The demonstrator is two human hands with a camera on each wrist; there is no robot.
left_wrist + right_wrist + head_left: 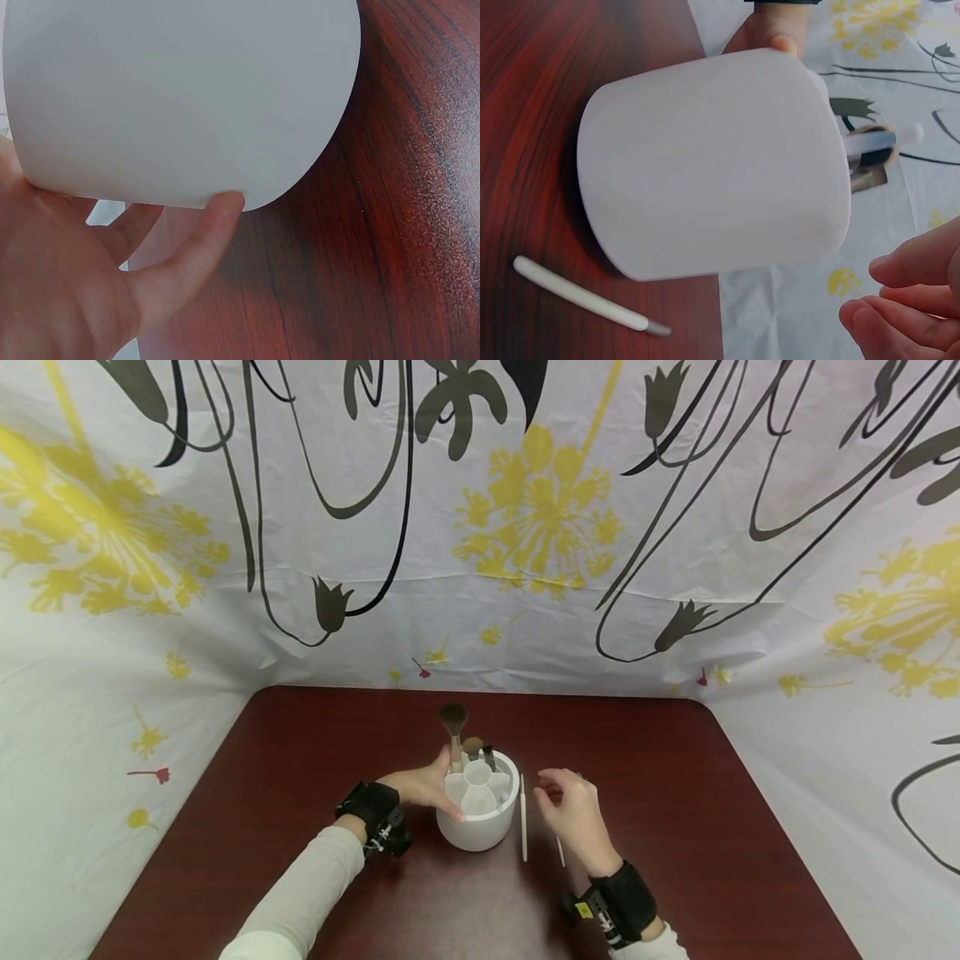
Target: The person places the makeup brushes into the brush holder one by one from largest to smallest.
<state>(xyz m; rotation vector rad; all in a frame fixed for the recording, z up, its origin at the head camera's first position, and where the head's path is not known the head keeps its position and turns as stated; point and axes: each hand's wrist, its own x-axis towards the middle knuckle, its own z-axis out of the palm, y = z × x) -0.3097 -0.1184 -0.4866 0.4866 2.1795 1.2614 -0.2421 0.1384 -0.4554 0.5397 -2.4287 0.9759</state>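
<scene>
A white round makeup brush holder [474, 837] with a divided top stands on the dark red-brown table. My left hand [426, 787] grips its left side, thumb toward the front near the rim and fingers around the back. In the left wrist view, fingertips press against the holder's smooth wall [180, 97]. A large fluffy brush [453, 720], a shorter brown brush [472, 745] and a dark-tipped one [489, 757] stick up from its back compartments. My right hand [573, 814] hovers to the right, fingers loosely bent with nothing between them.
A thin white stick with a grey tip [585, 294] lies on the table just right of the holder. Another thin white stick [560, 852] shows partly beneath my right hand. White cloth [420, 552] with yellow and grey flowers hangs behind the table [337, 727] and at its sides.
</scene>
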